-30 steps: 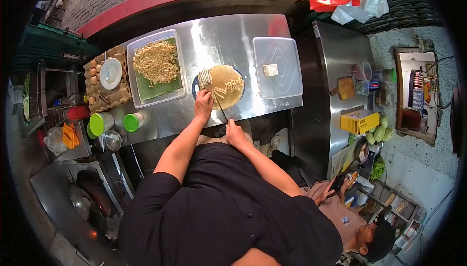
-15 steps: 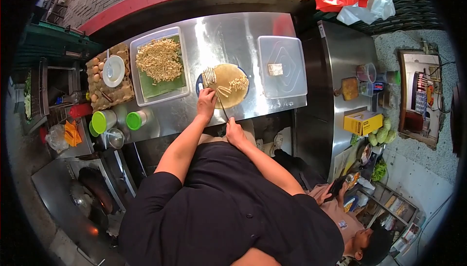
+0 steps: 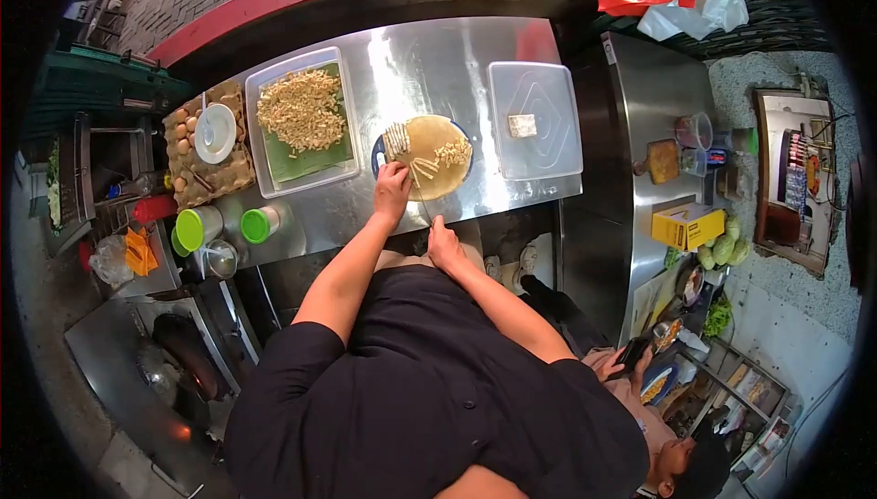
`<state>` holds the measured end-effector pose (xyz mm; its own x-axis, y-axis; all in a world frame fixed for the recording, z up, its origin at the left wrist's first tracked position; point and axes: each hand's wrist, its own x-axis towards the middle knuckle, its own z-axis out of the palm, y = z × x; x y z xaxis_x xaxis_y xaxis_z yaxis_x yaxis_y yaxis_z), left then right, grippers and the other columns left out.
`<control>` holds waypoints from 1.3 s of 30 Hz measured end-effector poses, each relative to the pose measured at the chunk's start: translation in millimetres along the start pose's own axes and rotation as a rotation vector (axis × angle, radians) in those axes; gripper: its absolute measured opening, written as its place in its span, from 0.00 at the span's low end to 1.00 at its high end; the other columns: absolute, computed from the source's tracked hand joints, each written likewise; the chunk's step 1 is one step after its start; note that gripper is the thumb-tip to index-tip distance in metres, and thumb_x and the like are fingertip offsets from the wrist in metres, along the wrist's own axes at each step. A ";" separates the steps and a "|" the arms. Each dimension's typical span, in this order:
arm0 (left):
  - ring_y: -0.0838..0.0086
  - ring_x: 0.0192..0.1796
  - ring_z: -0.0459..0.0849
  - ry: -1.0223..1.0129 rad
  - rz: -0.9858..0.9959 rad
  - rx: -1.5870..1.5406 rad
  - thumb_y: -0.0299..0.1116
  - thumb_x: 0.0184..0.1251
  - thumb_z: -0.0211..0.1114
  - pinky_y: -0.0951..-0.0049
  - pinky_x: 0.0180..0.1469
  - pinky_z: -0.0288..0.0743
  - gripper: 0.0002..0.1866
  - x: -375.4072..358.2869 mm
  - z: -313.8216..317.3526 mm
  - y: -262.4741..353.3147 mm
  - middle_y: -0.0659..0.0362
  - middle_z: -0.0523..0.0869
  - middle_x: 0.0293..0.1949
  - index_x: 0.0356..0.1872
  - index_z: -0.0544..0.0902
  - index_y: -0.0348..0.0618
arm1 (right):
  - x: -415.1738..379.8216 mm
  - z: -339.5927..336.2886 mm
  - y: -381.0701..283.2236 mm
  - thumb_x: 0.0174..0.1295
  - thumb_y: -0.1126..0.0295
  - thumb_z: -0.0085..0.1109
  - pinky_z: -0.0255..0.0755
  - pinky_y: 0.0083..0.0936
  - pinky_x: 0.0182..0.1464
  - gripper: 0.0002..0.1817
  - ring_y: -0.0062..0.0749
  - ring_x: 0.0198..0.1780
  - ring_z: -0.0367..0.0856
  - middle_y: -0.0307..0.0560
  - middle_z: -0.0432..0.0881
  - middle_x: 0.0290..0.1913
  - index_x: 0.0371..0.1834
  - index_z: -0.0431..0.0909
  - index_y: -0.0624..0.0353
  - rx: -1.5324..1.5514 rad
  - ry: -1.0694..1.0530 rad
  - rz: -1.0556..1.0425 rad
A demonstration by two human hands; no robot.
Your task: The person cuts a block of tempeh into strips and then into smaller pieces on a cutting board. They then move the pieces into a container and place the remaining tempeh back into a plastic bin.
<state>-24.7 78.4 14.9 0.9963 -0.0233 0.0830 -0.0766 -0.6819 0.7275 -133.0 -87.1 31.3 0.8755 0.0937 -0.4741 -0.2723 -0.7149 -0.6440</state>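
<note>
A round cutting board (image 3: 427, 187) with a blue rim lies on the steel table. My left hand (image 3: 393, 194) is at its left side, fingers closed on the near end of a row of pale tempeh slices (image 3: 396, 139). My right hand (image 3: 445, 245), at the table's front edge, is closed round the handle of a thin knife (image 3: 424, 210). The blade points toward my left fingers, which partly hide its tip. Several loose tempeh strips (image 3: 424, 168) lie mid-board, and a small pile of cut tempeh pieces (image 3: 453, 152) sits at the right.
Left of the board stands a plastic tub (image 3: 354, 167) of chopped tempeh on a leaf. An egg tray (image 3: 219, 179) with a white plate (image 3: 214, 138) is farther left, near green-lidded containers (image 3: 259, 224). A tempeh block (image 3: 522, 126) rests on a clear lid (image 3: 539, 159). Another person (image 3: 630, 385) is at right.
The whole view has shifted slightly. Both hands keep nearly the same places, and the knife still slants from my right hand toward my left fingers.
</note>
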 end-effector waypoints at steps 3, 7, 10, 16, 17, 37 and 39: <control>0.56 0.56 0.79 -0.047 0.045 0.013 0.26 0.54 0.72 0.61 0.58 0.76 0.14 0.9 -7.5 2.8 0.55 0.83 0.51 0.44 0.86 0.37 | 1.7 2.2 1.0 0.74 0.69 0.48 0.69 0.65 0.42 0.09 0.78 0.41 0.79 0.78 0.79 0.34 0.48 0.63 0.61 0.009 0.000 0.006; 0.57 0.57 0.79 -0.087 0.057 0.026 0.25 0.53 0.72 0.61 0.59 0.76 0.15 -0.1 -7.4 -0.4 0.56 0.83 0.52 0.44 0.86 0.37 | 2.4 5.3 3.4 0.73 0.69 0.49 0.69 0.65 0.42 0.09 0.77 0.42 0.79 0.77 0.80 0.34 0.49 0.63 0.61 0.036 0.007 0.011; 0.57 0.57 0.79 -0.072 0.053 0.044 0.25 0.53 0.72 0.61 0.59 0.76 0.16 -0.2 -5.6 -0.5 0.56 0.82 0.53 0.45 0.86 0.38 | 2.0 8.0 6.9 0.73 0.70 0.50 0.69 0.65 0.42 0.10 0.77 0.42 0.79 0.76 0.80 0.35 0.49 0.64 0.61 0.052 0.015 -0.003; 0.58 0.57 0.79 -0.064 0.035 0.049 0.26 0.53 0.73 0.62 0.60 0.76 0.18 -1.6 -5.5 0.4 0.56 0.83 0.53 0.47 0.87 0.39 | -4.9 4.7 10.2 0.73 0.68 0.50 0.70 0.65 0.43 0.10 0.77 0.42 0.79 0.77 0.80 0.35 0.49 0.63 0.62 0.038 0.003 -0.008; 0.56 0.56 0.79 -0.061 0.034 0.035 0.24 0.52 0.73 0.61 0.60 0.76 0.17 -2.0 -6.5 1.9 0.54 0.83 0.52 0.47 0.86 0.37 | -8.1 1.1 8.9 0.74 0.67 0.48 0.71 0.66 0.44 0.11 0.77 0.42 0.80 0.78 0.81 0.35 0.48 0.63 0.63 0.015 -0.013 0.006; 0.55 0.57 0.79 -0.043 0.017 -0.009 0.24 0.51 0.75 0.61 0.60 0.76 0.20 -3.0 -6.4 -0.8 0.53 0.84 0.53 0.48 0.86 0.36 | -42.3 -32.0 14.9 0.74 0.67 0.49 0.70 0.64 0.43 0.10 0.78 0.42 0.78 0.78 0.80 0.35 0.48 0.63 0.62 -0.033 -0.013 0.047; 0.55 0.56 0.80 -0.031 0.025 -0.014 0.24 0.53 0.74 0.61 0.60 0.76 0.17 -2.5 -5.5 -1.5 0.52 0.85 0.52 0.46 0.86 0.36 | -42.2 -34.8 7.6 0.75 0.67 0.49 0.69 0.64 0.43 0.11 0.78 0.43 0.78 0.78 0.80 0.35 0.48 0.64 0.62 0.002 -0.005 0.033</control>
<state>-27.3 83.6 17.4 0.9947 -0.0632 0.0806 -0.1021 -0.6706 0.7347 -158.1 -120.6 67.3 0.8641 0.0735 -0.4978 -0.3015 -0.7164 -0.6292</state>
